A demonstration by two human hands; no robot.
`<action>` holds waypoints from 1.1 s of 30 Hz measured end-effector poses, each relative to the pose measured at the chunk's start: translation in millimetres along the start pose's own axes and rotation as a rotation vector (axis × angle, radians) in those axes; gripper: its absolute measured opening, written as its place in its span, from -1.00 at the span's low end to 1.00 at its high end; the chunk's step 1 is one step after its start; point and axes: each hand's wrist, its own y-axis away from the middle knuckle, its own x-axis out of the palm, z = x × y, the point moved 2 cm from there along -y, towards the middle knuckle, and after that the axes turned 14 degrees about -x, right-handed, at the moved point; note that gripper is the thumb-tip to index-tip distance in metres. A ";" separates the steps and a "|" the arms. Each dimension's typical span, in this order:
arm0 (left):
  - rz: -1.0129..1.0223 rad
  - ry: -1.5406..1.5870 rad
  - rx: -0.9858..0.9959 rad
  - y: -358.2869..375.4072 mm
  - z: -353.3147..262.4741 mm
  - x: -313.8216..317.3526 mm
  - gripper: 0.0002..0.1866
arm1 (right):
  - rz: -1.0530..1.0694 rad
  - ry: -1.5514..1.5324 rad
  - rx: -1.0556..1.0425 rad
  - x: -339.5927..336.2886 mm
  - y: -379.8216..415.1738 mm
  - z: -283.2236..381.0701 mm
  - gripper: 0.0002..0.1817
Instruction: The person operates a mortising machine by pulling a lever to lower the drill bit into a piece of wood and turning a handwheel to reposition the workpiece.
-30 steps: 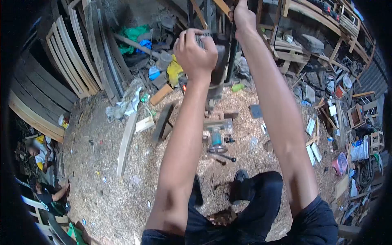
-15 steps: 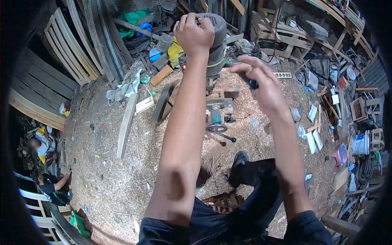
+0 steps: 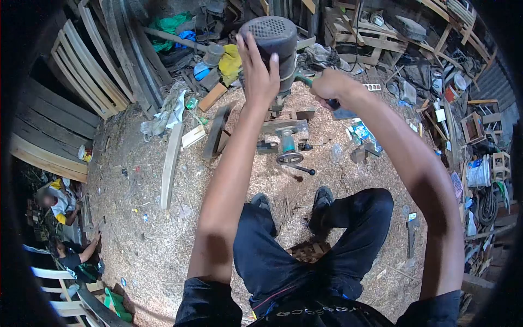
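A dark cylindrical motor (image 3: 268,34) with a perforated top cap sits on the upright machine ahead of me. My left hand (image 3: 260,73) lies against the motor's near side, its fingers stretched out and apart. To the right of the motor, my right hand (image 3: 339,87) is closed around a lever handle; a dark end shows below the fingers. The green lever arm (image 3: 303,80) runs from the machine toward that hand. Below the motor are the machine's metal table (image 3: 284,126) and a handwheel (image 3: 290,158) with a black-knobbed crank.
Wood shavings (image 3: 147,256) cover the floor. Curved boards (image 3: 90,68) lean at the left, and a long wooden piece (image 3: 172,163) lies nearby. Two people (image 3: 76,253) sit low at the far left. Scrap wood and a white bucket (image 3: 478,173) line the right side.
My left hand has slid from the motor's top down to its near side, fingers straightening. My right hand has moved up and left, and closed on the lever handle.
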 end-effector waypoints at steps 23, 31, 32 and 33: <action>0.608 -0.145 -0.665 236.0 49.2 0.3 -0.63 | -0.388 -0.148 0.162 172.7 63.7 -137.6 -0.73; 0.570 -0.141 -0.634 241.5 40.8 5.2 -0.70 | -0.409 -0.195 0.144 185.9 61.8 -147.7 -0.75; 0.567 -0.156 -0.631 241.3 40.7 4.9 -0.70 | -0.407 -0.188 0.149 185.9 59.2 -147.6 -0.75; 0.582 -0.154 -0.631 244.5 41.6 4.2 -0.72 | -0.422 -0.173 0.144 188.0 59.2 -148.0 -0.75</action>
